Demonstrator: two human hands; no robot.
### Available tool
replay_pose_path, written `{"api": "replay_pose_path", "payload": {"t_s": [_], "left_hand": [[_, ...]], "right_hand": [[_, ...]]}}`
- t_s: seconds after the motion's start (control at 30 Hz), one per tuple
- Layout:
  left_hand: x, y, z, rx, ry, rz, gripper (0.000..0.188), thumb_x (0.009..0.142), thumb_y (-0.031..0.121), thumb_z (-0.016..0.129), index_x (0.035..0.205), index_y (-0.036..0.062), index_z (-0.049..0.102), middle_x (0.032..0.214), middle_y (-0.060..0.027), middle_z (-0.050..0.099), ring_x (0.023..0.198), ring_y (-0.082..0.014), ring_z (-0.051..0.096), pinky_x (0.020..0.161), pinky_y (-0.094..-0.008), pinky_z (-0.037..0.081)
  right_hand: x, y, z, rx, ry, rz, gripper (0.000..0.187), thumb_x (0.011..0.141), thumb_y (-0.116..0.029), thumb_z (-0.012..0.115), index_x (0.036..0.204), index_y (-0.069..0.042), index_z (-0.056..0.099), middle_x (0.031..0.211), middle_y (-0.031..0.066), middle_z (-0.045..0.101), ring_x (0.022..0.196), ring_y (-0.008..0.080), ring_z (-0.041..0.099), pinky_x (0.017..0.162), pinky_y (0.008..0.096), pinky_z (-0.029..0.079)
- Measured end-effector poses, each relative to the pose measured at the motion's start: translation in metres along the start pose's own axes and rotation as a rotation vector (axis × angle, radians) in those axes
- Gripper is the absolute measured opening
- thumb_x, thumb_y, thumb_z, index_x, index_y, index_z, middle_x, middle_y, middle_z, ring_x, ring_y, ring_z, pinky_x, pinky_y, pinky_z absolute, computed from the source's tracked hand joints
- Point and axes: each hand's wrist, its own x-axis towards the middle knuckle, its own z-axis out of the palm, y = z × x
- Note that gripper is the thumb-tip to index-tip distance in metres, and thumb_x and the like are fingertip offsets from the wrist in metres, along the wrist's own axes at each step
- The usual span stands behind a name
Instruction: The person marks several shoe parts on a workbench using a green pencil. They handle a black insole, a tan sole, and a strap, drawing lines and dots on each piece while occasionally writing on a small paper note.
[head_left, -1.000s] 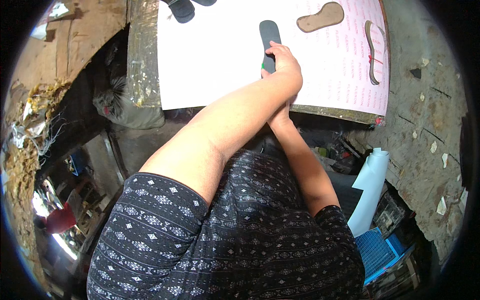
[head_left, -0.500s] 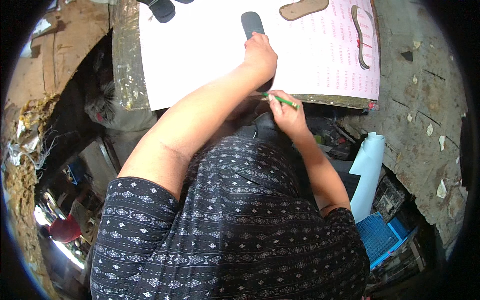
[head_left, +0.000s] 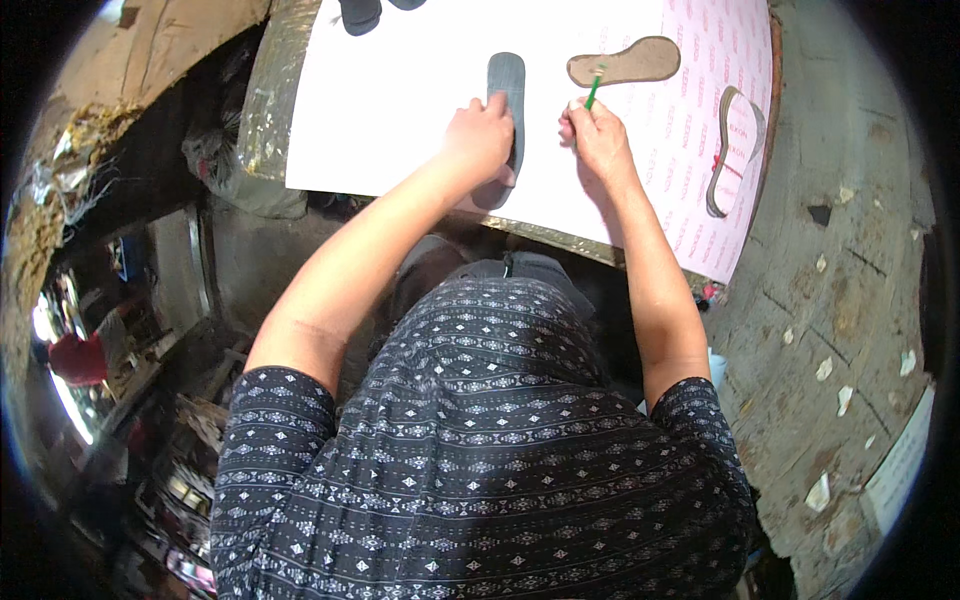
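A long dark grey shoe sole (head_left: pixel 508 72) lies lengthwise on a white and pink printed sheet (head_left: pixel 400 110). My left hand (head_left: pixel 480 138) is on its near half, fingers bent over the sole and thumb close to the near end, which the hand partly covers. Between the closed fingers of my right hand (head_left: pixel 602 145) is a slim green pencil (head_left: pixel 593 92); its banded end points away from me, over the edge of a brown insole (head_left: pixel 640 60). That insole lies crosswise, and the hand is not touching it.
Toward the sheet's right side lies a bundle of thin sole pieces (head_left: pixel 722 150) with a red tie. Dark soles (head_left: pixel 360 15) show at the far left edge. The sheet covers a worn worktable (head_left: pixel 270 90). A rough grey surface with scraps (head_left: pixel 820 300) lies to the right.
My right hand has moved away from the sole's near end, up and right toward the insole, turning the pencil. My left hand has slid nearer and left along the sole. The view has shifted.
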Motion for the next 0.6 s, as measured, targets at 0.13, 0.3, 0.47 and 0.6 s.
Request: {"api": "replay_pose_path", "payload": {"t_s": [0.13, 0.3, 0.47, 0.6], "left_hand": [[-0.032, -0.001, -0.002, -0.249, 0.067, -0.359, 0.084, 0.068, 0.026, 0.095, 0.138, 0.0011, 0.056, 0.131, -0.0255, 0.057, 0.119, -0.0427, 0.059, 0.1, -0.0513, 0.051], [-0.059, -0.006, 0.019, -0.4, 0.174, -0.358, 0.084, 0.071, 0.022, 0.092, 0.142, 0.0011, 0.055, 0.131, -0.0225, 0.058, 0.12, -0.0411, 0.058, 0.103, -0.0508, 0.05], [-0.064, -0.024, -0.005, -0.486, 0.081, -0.198, 0.074, 0.073, 0.017, 0.09, 0.14, 0.0037, 0.06, 0.128, -0.0207, 0.065, 0.12, -0.0366, 0.062, 0.104, -0.047, 0.052], [-0.084, -0.049, -0.142, -1.03, 0.482, -0.428, 0.037, 0.09, 0.025, 0.082, 0.118, 0.0026, 0.072, 0.113, -0.0095, 0.075, 0.104, -0.0258, 0.069, 0.094, -0.0384, 0.056]], "right_hand": [[0.008, 0.016, 0.015, -0.275, -0.112, 0.014, 0.039, 0.096, -0.027, 0.066, 0.122, 0.003, 0.07, 0.097, 0.0201, 0.075, 0.091, 0.0274, 0.072, 0.085, 0.0405, 0.056], [0.043, 0.027, 0.041, -0.293, -0.048, 0.044, 0.052, 0.087, -0.039, 0.075, 0.12, 0.001, 0.07, 0.104, 0.0227, 0.076, 0.102, 0.032, 0.074, 0.09, 0.0419, 0.055], [0.041, -0.088, 0.021, 0.232, 0.12, 0.091, 0.029, 0.093, -0.03, 0.071, 0.1, -0.002, 0.07, 0.081, 0.0069, 0.067, 0.077, 0.018, 0.065, 0.073, 0.0334, 0.052], [-0.044, -0.224, -0.081, -0.059, -0.297, -0.819, 0.031, 0.094, -0.031, 0.071, 0.103, -0.002, 0.07, 0.084, 0.0073, 0.068, 0.078, 0.0178, 0.065, 0.075, 0.0332, 0.052]]}}
